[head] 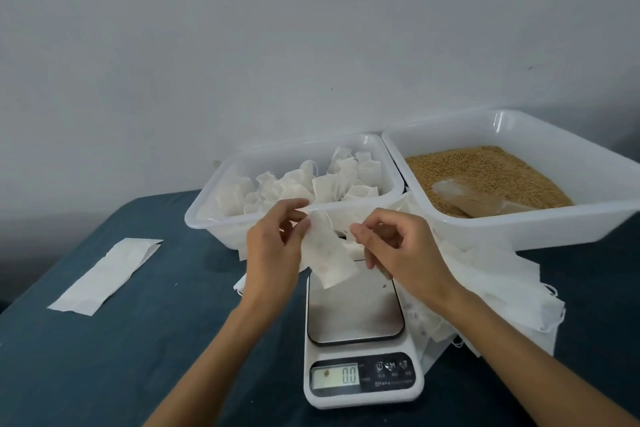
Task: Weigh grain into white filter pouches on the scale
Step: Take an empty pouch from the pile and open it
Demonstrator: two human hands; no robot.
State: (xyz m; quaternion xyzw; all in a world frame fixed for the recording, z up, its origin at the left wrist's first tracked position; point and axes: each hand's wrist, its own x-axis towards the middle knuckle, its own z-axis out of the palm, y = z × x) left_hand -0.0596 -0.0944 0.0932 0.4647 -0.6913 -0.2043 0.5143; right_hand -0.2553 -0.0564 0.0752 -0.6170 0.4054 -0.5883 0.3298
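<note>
The white filter pouch (330, 260) I'm working on is a thin, crinkled paper-like sleeve, hanging slanted above the far end of the scale (360, 340), not touching its steel plate. The scale's display reads 0.0.

At twelve o'clock from the scale sits a white plastic tub (221, 215) full of filled pouches (311, 184) standing packed together. At one to two o'clock a larger white tub (554, 218) holds golden-brown grain (491, 170), with a clear scoop (485, 199) lying half-buried in it. A loose heap of empty pouches (512, 295) lies at three o'clock, just beside the scale. A flat white strip (107, 276) rests at nine o'clock on the dark blue table (104, 357), well apart.

My left hand (273, 253) pinches the pouch's upper edge between thumb and curled fingers. My right hand (398, 246) pinches the opposite edge, fingers bent inward. Both forearms reach in from six o'clock.
</note>
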